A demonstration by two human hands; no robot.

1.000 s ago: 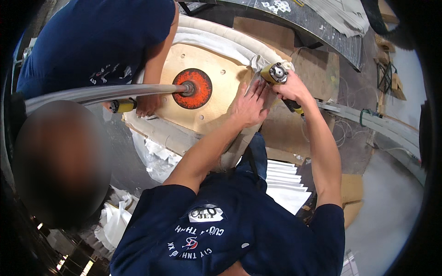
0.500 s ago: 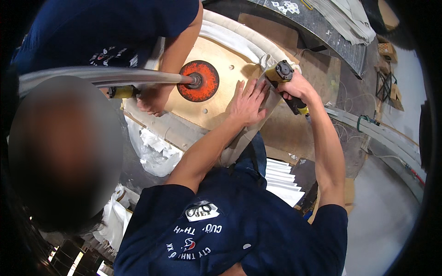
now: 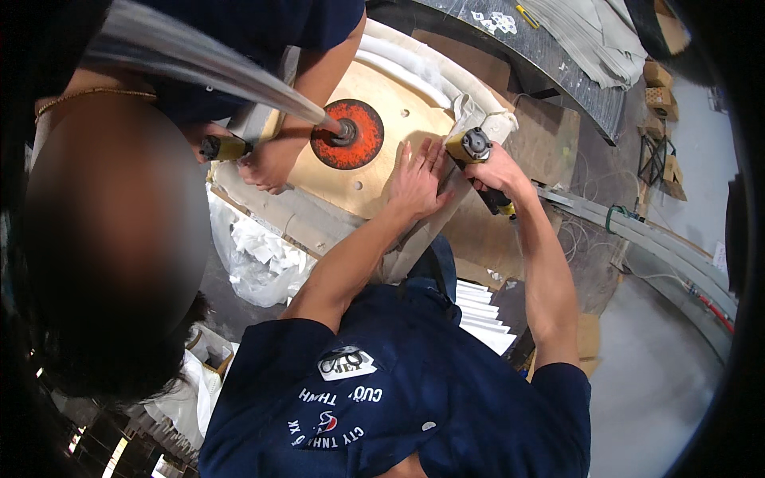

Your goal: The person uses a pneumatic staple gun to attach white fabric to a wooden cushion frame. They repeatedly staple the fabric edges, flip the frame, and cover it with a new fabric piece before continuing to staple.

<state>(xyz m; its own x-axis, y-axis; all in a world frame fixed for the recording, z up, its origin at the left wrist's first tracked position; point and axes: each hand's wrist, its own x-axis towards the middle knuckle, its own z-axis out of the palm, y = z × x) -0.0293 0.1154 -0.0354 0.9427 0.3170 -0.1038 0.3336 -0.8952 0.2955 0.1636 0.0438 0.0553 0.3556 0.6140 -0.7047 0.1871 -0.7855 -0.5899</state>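
Observation:
My right hand (image 3: 504,174) is wrapped round the handle of a yellow and black staple gun (image 3: 470,146). The gun's nose, mostly hidden under its body, is at the right edge of a pale wooden panel (image 3: 390,84). Just left of it, my left hand (image 3: 416,185) lies with fingers stretched out, pressing on the panel beside its grey-beige fabric border (image 3: 437,219). A red, worn round disc (image 3: 369,131) sits on the middle of the panel, under a blurred grey pole (image 3: 279,99).
At the left, a co-worker's hand (image 3: 267,167) rests at the panel's edge beside another staple gun (image 3: 225,147). A dark table (image 3: 558,68) with stacked fabric (image 3: 594,40) stands far right. Below left is a plastic bag of white scraps (image 3: 267,259); pipes (image 3: 669,251) run along the right.
My right hand and its staple gun have moved slightly nearer and left along the panel's edge. My left hand stays flat beside it. The co-worker's head and the pole have shifted.

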